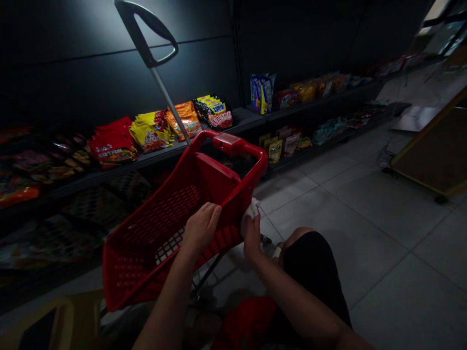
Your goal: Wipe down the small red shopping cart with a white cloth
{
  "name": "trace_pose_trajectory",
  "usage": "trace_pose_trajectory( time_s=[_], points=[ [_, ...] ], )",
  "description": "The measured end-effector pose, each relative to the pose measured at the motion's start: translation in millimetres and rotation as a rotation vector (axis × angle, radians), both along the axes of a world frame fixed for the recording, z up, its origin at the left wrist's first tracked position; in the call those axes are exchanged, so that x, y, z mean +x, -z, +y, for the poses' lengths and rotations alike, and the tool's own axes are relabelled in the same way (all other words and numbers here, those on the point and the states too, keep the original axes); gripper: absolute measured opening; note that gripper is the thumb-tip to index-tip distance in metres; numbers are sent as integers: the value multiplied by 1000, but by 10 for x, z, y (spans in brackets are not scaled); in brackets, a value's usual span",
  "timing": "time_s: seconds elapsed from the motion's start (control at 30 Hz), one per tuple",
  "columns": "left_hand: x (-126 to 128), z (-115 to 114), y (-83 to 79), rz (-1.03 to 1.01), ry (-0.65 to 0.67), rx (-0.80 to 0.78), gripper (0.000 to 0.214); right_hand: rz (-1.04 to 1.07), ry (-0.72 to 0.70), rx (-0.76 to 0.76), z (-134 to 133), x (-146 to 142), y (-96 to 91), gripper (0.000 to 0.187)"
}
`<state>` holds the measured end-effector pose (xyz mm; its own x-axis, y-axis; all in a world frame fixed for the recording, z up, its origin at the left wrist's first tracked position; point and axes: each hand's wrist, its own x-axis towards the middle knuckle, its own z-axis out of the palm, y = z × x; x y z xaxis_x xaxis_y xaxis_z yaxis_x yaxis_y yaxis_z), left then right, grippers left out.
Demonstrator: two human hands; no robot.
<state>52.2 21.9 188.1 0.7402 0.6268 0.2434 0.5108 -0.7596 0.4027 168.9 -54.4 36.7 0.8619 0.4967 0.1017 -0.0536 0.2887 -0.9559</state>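
A red plastic shopping basket (pixel 160 204) with perforated sides stands tilted in front of me, its long pull handle (pixel 148 43) rising at the far left. My left hand (pixel 202 227) is closed over the near rim of the basket, fingers curled to the inside. On the basket's right outer side, my right hand (pixel 251 233) presses a crumpled white cloth (pixel 251 212) against the red wall. Part of the cloth is hidden behind the fingers. Inside, the basket shows its grid floor and nothing lying on it.
Dark shelves (pixel 251 116) run along the back with red, yellow and orange snack packs (pixel 151 131) and blue-purple bags (pixel 261 93). A wheeled wooden stand (pixel 434 150) is at the right on the tiled floor (pixel 383 223). My bent knee (pixel 310 253) is close by my right arm.
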Motion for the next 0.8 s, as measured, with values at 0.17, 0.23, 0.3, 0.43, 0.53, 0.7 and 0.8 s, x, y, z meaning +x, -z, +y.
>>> trace_pose_trajectory(
  time_s=[0.17,0.23,0.3,0.43,0.53,0.7,0.8],
  points=[
    [41,-68,-17,-2,24,11,41,-68,91,74,74,311,-865,58],
    [53,-91,-25,-2,40,11,41,-157,118,54,11,285,-865,57],
    [49,-114,-28,-2,50,17,41,-261,115,20,-88,171,-712,54],
    [-6,-158,-12,21,49,78,39,-432,84,13,-225,99,-563,44],
    [-40,-192,-7,51,61,106,38,-507,161,83,-210,442,-877,44],
    [3,-213,-25,48,79,126,38,-639,230,100,-159,1019,-1418,36],
    [41,-181,-25,38,56,151,38,-820,138,47,-217,862,-1405,37]
  ],
)
